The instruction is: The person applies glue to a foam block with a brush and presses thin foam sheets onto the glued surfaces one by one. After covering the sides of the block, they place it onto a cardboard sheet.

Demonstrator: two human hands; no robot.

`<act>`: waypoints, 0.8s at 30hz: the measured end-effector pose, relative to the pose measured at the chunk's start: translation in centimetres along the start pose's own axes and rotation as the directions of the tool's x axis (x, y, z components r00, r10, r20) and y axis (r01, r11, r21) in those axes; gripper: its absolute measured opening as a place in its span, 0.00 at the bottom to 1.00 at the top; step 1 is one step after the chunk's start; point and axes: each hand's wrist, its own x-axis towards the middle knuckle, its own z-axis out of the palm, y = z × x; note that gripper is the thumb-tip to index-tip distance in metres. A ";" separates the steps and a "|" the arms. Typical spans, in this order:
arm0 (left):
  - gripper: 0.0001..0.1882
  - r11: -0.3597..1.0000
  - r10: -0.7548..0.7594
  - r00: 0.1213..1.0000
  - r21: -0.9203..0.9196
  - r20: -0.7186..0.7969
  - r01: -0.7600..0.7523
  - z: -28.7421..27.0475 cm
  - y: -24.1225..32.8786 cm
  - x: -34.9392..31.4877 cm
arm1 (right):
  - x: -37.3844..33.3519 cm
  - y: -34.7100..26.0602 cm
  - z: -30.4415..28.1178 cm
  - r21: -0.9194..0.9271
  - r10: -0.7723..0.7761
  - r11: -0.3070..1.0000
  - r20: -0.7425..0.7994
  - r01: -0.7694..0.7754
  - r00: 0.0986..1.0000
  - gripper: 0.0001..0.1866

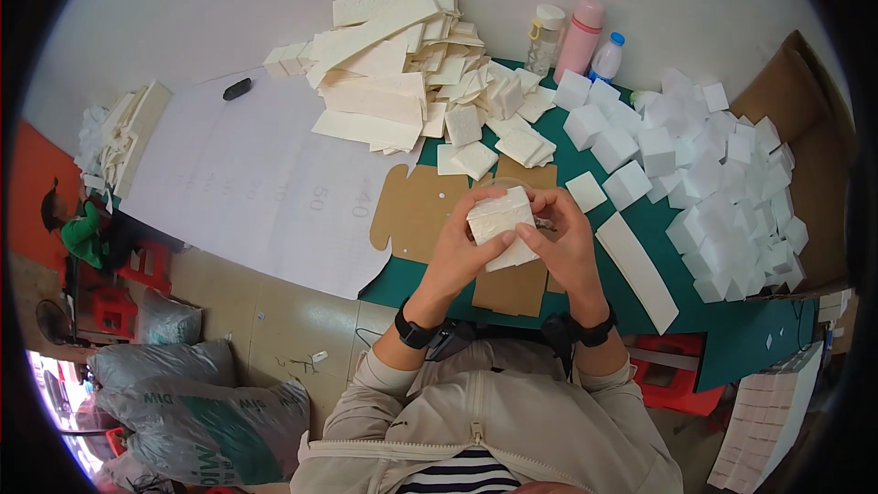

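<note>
Between my two hands is a cream-white square foam block (501, 216), which seems to be made of stacked pieces. My left hand (465, 247) is closed round its left side, the thumb pressed on its face. On the other side my right hand (569, 242) grips it too, its thumb close to the left one. Flat brown cardboard pieces (412, 210) lie beneath and to the left of the hands. A loose white square (585, 191) and a long cream foam strip (631, 265) rest just to the right. My fingers behind the block are partly hidden.
Cream foam sheets and squares (380, 96) are heaped at the back. White foam cubes (704, 183) pile up at right against a cardboard box (796, 155). A pink bottle (580, 41) stands by the wall. Grey sacks (201, 421) lie on the floor; a person in green (82, 236) sits far left.
</note>
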 end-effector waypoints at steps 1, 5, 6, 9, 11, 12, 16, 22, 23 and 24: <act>0.31 1.000 0.000 1.000 0.000 -0.002 0.000 0.1 0.0 0.0 | 0.0 0.1 0.2 0.008 -0.011 1.000 -0.016 0.011 1.000 0.17; 0.29 0.993 0.076 0.996 0.095 -0.039 -0.072 0.5 0.1 -0.1 | 0.2 0.1 0.2 0.038 -0.003 0.999 -0.023 0.004 1.000 0.18; 0.29 0.987 0.102 0.994 0.130 -0.032 -0.097 0.6 0.2 -0.2 | 0.3 0.2 0.2 0.049 0.006 0.999 -0.017 -0.006 1.000 0.17; 0.29 0.969 0.153 0.988 0.201 -0.019 -0.146 0.6 0.4 -0.4 | 0.4 -0.3 0.3 0.051 0.018 0.999 -0.018 -0.017 1.000 0.17; 0.29 0.961 0.168 0.986 0.224 -0.013 -0.160 0.7 0.3 -0.4 | 0.4 -0.4 0.4 0.052 0.025 0.998 -0.019 -0.024 1.000 0.17; 0.29 0.957 0.174 0.985 0.236 -0.009 -0.168 0.7 0.3 -0.4 | 0.4 -0.3 0.4 0.045 0.016 0.999 -0.022 -0.015 1.000 0.17; 0.29 0.947 0.192 0.981 0.265 -0.008 -0.183 0.7 -0.1 -0.4 | 0.4 0.0 0.7 0.010 -0.011 1.000 -0.044 0.011 0.999 0.16; 0.28 0.949 0.168 0.985 0.275 -0.037 -0.152 0.4 -0.4 -0.3 | 0.7 -0.5 0.4 0.008 0.025 1.000 -0.012 -0.025 1.000 0.16; 0.28 0.940 0.177 0.983 0.304 -0.037 -0.158 0.3 -0.5 -0.3 | 0.7 -0.4 0.4 0.008 0.025 1.000 -0.012 -0.025 1.000 0.16; 0.28 0.929 0.187 0.982 0.332 -0.036 -0.165 0.3 -0.5 -0.2 | 0.7 -0.3 0.4 -0.020 0.034 0.999 -0.004 -0.034 0.999 0.16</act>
